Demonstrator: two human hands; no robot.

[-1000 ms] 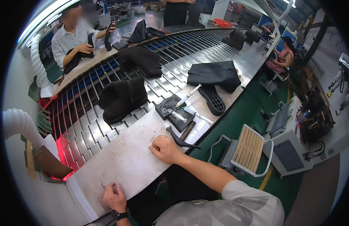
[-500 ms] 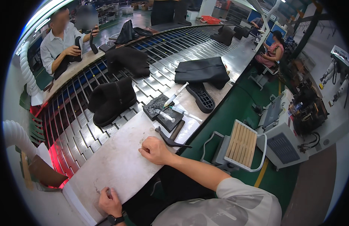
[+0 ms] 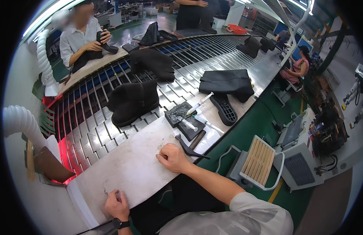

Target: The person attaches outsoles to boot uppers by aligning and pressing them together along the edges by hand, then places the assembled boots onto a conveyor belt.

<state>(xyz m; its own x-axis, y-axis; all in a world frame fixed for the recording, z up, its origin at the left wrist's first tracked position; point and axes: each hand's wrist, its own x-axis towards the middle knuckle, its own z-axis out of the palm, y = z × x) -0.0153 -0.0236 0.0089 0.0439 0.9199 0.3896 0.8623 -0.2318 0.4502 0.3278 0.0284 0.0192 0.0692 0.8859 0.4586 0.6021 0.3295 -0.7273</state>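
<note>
My right hand (image 3: 172,157) rests on the pale board (image 3: 128,170) in a closed fist, with nothing visible in it. Just beyond it lies a hammer (image 3: 190,150), its dark curved head nearest my knuckles. My left hand (image 3: 117,205) lies at the board's near left, fingers loosely bent and apart, holding nothing. Past the hammer, syringes (image 3: 200,103) rest on and beside a dark, stained slab (image 3: 176,114). A black shoe sole (image 3: 225,111) lies to their right, beside a black boot (image 3: 222,81) on its side.
Dark boots (image 3: 134,102) lie on the slatted metal conveyor (image 3: 93,139) ahead. Across it a person (image 3: 81,41) holds a dark boot. White ducting (image 3: 22,119) stands at left. A wooden-slatted seat (image 3: 258,162) and a grey machine (image 3: 297,166) are at right.
The view has turned, so the scene sits further right and lower. Both my hands keep their places on the board. Across the conveyor, the person's hands have come closer together on the boot.
</note>
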